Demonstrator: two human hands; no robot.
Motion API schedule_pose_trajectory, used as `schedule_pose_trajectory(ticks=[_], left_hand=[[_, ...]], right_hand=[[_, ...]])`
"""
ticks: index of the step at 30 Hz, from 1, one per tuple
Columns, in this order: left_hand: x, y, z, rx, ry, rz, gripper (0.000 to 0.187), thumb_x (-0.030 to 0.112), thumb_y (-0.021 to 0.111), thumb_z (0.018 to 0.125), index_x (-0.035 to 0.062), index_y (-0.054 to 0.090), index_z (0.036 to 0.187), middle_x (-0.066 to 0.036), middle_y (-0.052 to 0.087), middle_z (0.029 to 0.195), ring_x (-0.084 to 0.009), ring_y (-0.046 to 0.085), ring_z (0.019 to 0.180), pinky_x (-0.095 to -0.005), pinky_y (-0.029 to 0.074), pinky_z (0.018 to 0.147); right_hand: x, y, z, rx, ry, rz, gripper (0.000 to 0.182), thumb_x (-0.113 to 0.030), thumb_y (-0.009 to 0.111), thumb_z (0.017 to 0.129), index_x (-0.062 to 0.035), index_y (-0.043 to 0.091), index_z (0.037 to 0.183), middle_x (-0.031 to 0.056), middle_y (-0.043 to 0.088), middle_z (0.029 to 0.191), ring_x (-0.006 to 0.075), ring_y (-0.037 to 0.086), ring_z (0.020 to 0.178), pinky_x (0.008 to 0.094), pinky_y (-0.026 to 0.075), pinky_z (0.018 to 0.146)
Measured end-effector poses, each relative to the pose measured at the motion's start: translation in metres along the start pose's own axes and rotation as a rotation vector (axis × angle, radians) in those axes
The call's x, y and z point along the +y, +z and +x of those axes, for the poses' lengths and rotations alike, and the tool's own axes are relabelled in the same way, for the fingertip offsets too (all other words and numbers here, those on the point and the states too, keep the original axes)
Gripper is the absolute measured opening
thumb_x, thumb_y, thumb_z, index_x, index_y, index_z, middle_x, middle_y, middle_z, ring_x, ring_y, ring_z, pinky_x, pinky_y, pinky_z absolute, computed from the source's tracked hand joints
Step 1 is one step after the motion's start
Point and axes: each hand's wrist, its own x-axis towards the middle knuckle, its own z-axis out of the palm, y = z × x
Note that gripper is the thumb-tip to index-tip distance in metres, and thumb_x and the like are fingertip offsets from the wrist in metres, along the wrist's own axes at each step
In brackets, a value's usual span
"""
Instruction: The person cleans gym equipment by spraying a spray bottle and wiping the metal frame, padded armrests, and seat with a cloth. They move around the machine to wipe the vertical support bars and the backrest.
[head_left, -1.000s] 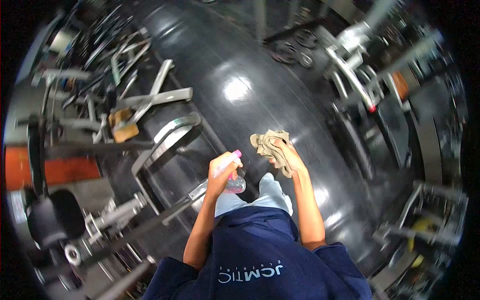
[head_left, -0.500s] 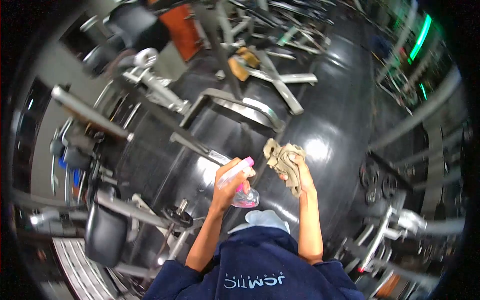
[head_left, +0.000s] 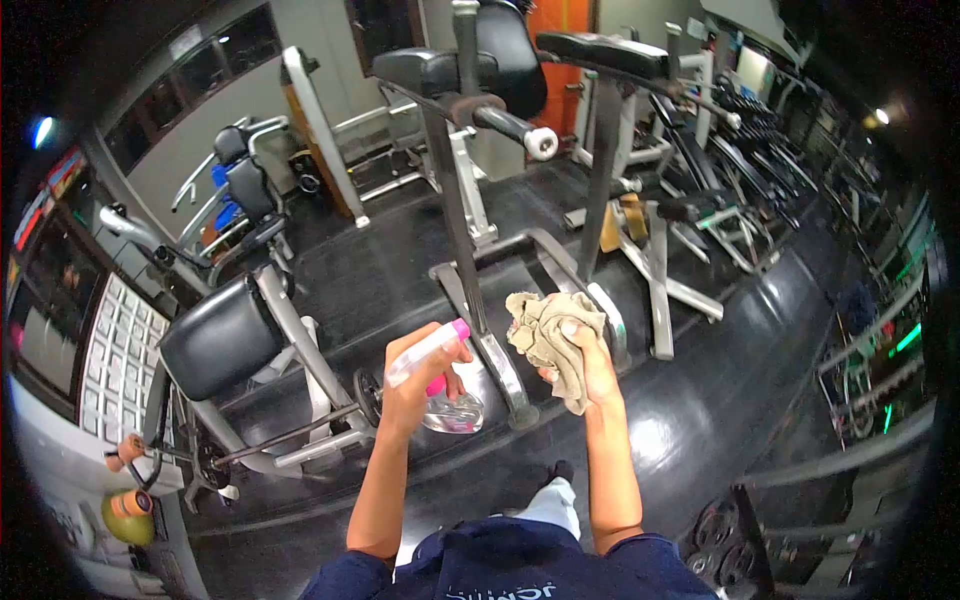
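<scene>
In my left hand point(head_left: 403, 395) is a clear spray bottle point(head_left: 455, 413) with a pink and white trigger head. The fingers wrap its neck and trigger, and some liquid shows inside. My right hand point(head_left: 598, 372) grips a bunched beige cloth point(head_left: 552, 335), thumb on top, its folds hanging below the fingers. Both hands are held out at about the same height, apart from each other. Beyond them stands a grey-framed exercise machine with black padded armrests point(head_left: 612, 57) and a black handgrip point(head_left: 512, 130). Neither hand appears to touch it.
On the left, a machine with a black pad point(head_left: 222, 335) stands close to my left arm. Metal feet of the frame point(head_left: 510, 385) rest on the black rubber floor point(head_left: 400, 500). Weight plates point(head_left: 715, 525) are at lower right. More gym equipment point(head_left: 700, 160) lines the back.
My view has tilted up and swung, bringing the padded machine into sight ahead. The bottle and cloth stay in the same hands; both hands now appear a little farther left or lower in view.
</scene>
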Motion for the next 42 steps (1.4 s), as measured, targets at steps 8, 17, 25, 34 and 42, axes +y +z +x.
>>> schedule_pose_trajectory(ticks=[8, 17, 25, 34, 42], left_hand=[[0.043, 0.042, 0.084, 0.16, 0.216, 0.21, 0.03, 0.025, 0.06, 0.092, -0.0026, 0.063, 0.081, -0.009, 0.065, 0.074, -0.0135, 0.057, 0.046, -0.0251, 0.044, 0.046], [0.068, 0.05, 0.176, 0.291, 0.288, 0.296, 0.037, 0.027, 0.056, 0.094, -0.0071, 0.064, 0.107, -0.012, 0.063, 0.08, -0.0153, 0.056, 0.044, -0.028, 0.05, 0.045], [0.068, -0.001, 0.26, 0.347, 0.31, 0.4, 0.032, 0.027, 0.062, 0.091, -0.0032, 0.07, 0.091, -0.006, 0.062, 0.07, -0.0132, 0.057, 0.045, -0.026, 0.044, 0.043], [0.057, -0.068, 0.341, 0.256, 0.315, 0.438, 0.037, 0.03, 0.061, 0.09, 0.0002, 0.06, 0.068, -0.006, 0.059, 0.062, -0.0139, 0.052, 0.039, -0.0271, 0.039, 0.039], [0.043, -0.109, 0.368, 0.103, 0.3, 0.153, 0.025, 0.022, 0.064, 0.09, -0.0014, 0.063, 0.082, -0.005, 0.062, 0.07, -0.0108, 0.054, 0.042, -0.0246, 0.042, 0.04]], right_hand=[[-0.146, 0.016, 0.084, -0.342, -0.2, -0.328, 0.049, -0.023, 0.061, 0.086, -0.0028, 0.049, 0.129, 0.0134, 0.062, 0.099, 0.016, 0.059, 0.065, 0.0251, 0.047, 0.044], [-0.22, 0.04, 0.223, -0.584, -0.392, -0.655, 0.031, -0.014, 0.069, 0.089, -0.0002, 0.062, 0.116, 0.0064, 0.069, 0.103, 0.0106, 0.064, 0.089, 0.0266, 0.052, 0.079], [-0.21, 0.048, 0.312, -0.572, -0.628, -0.898, 0.041, -0.013, 0.075, 0.078, -0.0034, 0.065, 0.117, 0.0058, 0.07, 0.106, 0.0111, 0.063, 0.097, 0.0285, 0.047, 0.093], [-0.198, 0.093, 0.361, -0.551, -1.282, -1.433, 0.05, -0.004, 0.077, 0.062, -0.006, 0.064, 0.11, 0.0107, 0.067, 0.111, 0.0307, 0.061, 0.104, 0.0394, 0.05, 0.093], [-0.158, 0.132, 0.37, -0.358, -1.564, -2.087, 0.03, -0.015, 0.063, 0.075, -0.0051, 0.067, 0.103, 0.001, 0.062, 0.1, 0.0182, 0.059, 0.1, 0.0266, 0.058, 0.063]])
